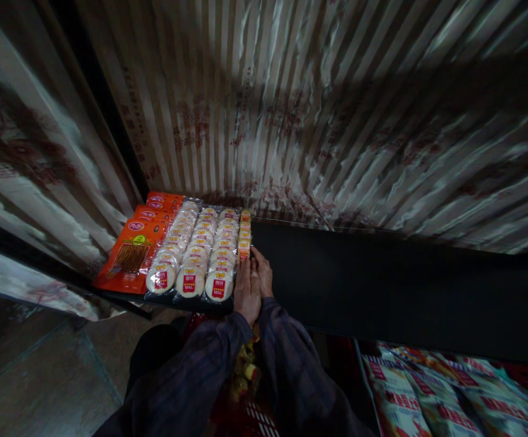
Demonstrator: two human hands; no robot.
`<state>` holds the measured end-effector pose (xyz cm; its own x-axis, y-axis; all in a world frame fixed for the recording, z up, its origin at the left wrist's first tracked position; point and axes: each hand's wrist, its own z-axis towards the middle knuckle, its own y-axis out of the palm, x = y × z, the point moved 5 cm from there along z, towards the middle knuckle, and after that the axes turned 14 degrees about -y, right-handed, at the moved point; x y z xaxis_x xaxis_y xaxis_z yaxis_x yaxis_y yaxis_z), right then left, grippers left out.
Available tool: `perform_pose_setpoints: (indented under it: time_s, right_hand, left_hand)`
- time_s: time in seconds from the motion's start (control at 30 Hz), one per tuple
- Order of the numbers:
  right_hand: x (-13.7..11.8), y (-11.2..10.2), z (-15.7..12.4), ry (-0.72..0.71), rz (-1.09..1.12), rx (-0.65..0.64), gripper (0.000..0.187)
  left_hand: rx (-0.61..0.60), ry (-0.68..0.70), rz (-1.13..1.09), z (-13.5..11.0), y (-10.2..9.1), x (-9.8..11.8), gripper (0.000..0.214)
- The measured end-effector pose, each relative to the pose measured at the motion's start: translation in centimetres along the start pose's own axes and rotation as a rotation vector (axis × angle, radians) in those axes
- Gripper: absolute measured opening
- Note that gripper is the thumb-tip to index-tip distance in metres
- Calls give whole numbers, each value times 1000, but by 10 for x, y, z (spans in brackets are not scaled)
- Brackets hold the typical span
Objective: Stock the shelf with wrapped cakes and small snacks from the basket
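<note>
My left hand [247, 290] and my right hand [264, 274] are side by side at the shelf's front, touching each other. Their fingers are pressed together at the near end of a narrow row of small yellow-and-orange snack packs [244, 233]. Whatever lies between or under the fingers is hidden. Just left of my hands, round white rice crackers in clear wrappers [219, 285] stand overlapping in 3 rows. Beyond them, orange snack bags [130, 255] overlap at the shelf's left end.
The black shelf [382, 291] stretches right from my hands. Behind it hangs pleated, printed sheeting [291, 121]. Below my forearms is a red basket [259, 419] with small yellow-wrapped items [248, 370]. White-and-red snack bags [400, 394] fill a container at lower right. A dark post [104, 97] stands left.
</note>
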<state>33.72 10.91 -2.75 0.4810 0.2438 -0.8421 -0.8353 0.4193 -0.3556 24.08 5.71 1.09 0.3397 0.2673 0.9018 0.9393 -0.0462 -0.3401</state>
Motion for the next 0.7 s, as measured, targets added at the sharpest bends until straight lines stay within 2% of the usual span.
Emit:
perform_pose_setpoints:
  time_s: [0.3,0.47,0.6,0.7]
  right_hand:
    - [-2,-16,-17,-16,4,93,46]
    - [-9,-23,-39,30,40,82,46]
    - [-18,-31,-65,71,41,103,47]
    - [-30,-38,-85,43,34,83,47]
  left_hand:
    - [5,-22,-61,-14,0,1,53]
    - [9,5,-43,-35,-4,-3,50]
    - [-53,-9,-31,-56,-6,-13,51]
    - [-68,24,-43,-74,-11,-22,49]
